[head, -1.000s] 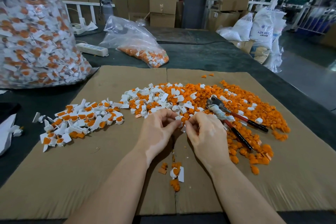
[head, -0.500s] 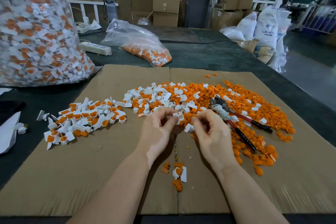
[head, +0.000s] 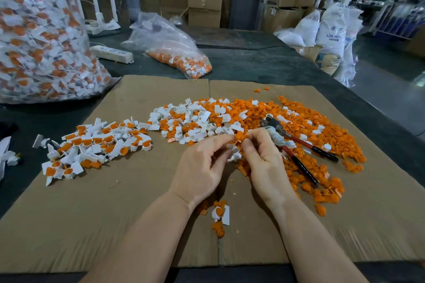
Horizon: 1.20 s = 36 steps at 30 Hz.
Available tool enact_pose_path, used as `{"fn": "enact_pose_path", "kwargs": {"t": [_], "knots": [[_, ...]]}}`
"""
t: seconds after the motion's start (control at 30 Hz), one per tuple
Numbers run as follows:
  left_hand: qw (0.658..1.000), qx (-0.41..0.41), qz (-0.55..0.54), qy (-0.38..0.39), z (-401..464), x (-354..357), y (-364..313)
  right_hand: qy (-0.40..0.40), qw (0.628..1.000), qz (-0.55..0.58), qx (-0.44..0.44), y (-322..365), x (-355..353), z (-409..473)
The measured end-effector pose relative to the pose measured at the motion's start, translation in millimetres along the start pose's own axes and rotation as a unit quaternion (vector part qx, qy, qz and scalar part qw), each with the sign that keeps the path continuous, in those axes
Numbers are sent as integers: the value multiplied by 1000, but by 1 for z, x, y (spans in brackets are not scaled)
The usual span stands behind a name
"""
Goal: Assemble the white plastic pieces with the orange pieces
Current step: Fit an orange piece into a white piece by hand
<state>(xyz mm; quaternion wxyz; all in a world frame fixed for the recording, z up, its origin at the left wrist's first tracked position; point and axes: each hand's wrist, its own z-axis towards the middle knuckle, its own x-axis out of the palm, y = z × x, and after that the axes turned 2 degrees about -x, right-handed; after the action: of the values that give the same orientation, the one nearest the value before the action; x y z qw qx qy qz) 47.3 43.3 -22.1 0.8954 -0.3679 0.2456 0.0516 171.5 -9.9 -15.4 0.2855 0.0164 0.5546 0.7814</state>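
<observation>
Left hand: the left hand (head: 202, 167) hovers low over the cardboard sheet (head: 96, 225), palm turned inward, thumb and forefinger stretched toward the loose pile; the other fingers are curled. Small white plastic pieces (head: 233, 153) sit at its fingertips, but whether it pinches one or only touches them I cannot tell.
Right hand: the right hand (head: 264, 163) faces the left one, fingers curled tight toward the thumb as if pinching something small; what it holds, if anything, is hidden by the fingers.
White pieces: a loose heap of white plastic pieces (head: 195, 122) lies just beyond the hands, mixed at its right edge into the orange heap.
Orange pieces: the orange pieces (head: 310, 126) spread wide across the right half of the cardboard, reaching down past the right wrist.
Assembled pieces: a separate pile of white pieces with orange inserts (head: 96, 145) lies to the left, well apart from the hands.
Pliers: pliers (head: 296, 151) with red and black handles lie on the orange heap, just beside the right hand.
Near the wrists: a few stray white and orange bits (head: 219, 216) lie between the forearms.
Bags: a big clear bag of assembled pieces (head: 39, 37) stands far left; a smaller clear bag (head: 172, 50) lies behind the cardboard.
Power strip: a white power strip (head: 112, 54) lies between the two bags.
</observation>
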Motion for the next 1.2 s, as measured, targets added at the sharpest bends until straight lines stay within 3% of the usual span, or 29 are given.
{"fn": "enact_pose_path", "kwargs": {"t": [0.7,0.97,1.2], "knots": [[999,30,41,7,-3,1,-3,0,1000,25,7,-2,-1,0],[998,17,56,-1,-3,1,-5,-56,987,-108,-107,-3,4,-4],[998,4,63,7,-4,0,-7,-65,974,-150,-154,-4,4,-5]]}}
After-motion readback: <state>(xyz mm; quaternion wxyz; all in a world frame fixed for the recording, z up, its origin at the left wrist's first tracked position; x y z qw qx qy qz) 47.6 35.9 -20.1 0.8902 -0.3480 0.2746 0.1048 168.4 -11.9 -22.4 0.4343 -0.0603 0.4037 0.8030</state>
